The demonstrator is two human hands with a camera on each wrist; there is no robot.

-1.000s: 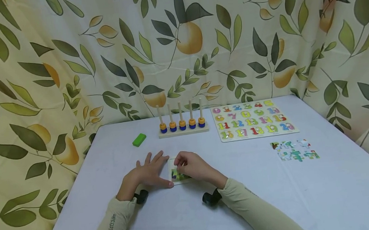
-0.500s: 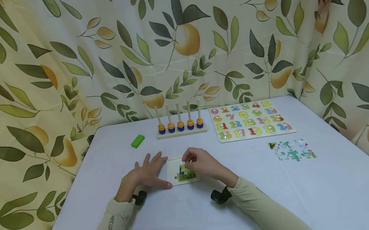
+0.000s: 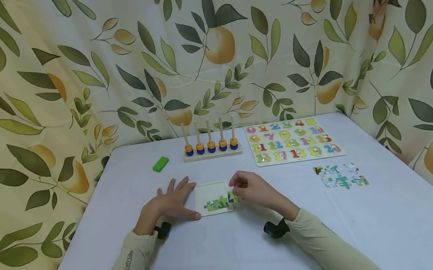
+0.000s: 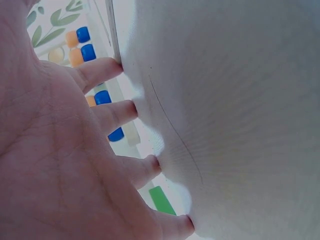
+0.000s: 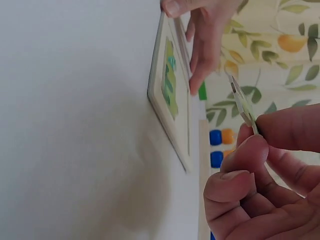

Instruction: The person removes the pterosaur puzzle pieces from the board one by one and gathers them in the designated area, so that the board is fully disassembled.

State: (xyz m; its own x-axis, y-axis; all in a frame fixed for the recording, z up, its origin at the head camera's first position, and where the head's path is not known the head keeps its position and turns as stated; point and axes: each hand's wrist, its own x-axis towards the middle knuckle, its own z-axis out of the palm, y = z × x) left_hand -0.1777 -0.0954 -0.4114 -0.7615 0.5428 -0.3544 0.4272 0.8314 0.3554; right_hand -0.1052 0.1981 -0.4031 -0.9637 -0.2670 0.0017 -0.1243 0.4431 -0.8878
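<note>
A shallow white puzzle tray [image 3: 210, 190] lies on the table between the hands, with joined green jigsaw pieces [image 3: 217, 203] along its near side. My left hand [image 3: 172, 204] is spread flat at the tray's left edge, thumb at the near corner and fingertips at the far one. In the left wrist view its fingers [image 4: 117, 112] are straight and apart. My right hand [image 3: 257, 191] pinches a jigsaw puzzle piece [image 3: 232, 196] just off the tray's right edge. The right wrist view has this thin piece [image 5: 242, 100] edge-on between thumb and fingertips, raised above the table.
Behind the tray stands a peg stacker [image 3: 212, 154] with orange and blue beads. A green block [image 3: 160, 164] lies to its left. Far right is a number board [image 3: 295, 141], and several loose jigsaw pieces [image 3: 341, 176] lie in front of it. A patterned curtain [image 3: 212, 80] hangs behind.
My right hand has moved right, from over the tray to beyond its right edge, carrying the pinched puzzle piece and uncovering the joined pieces. The left hand has stayed in place.
</note>
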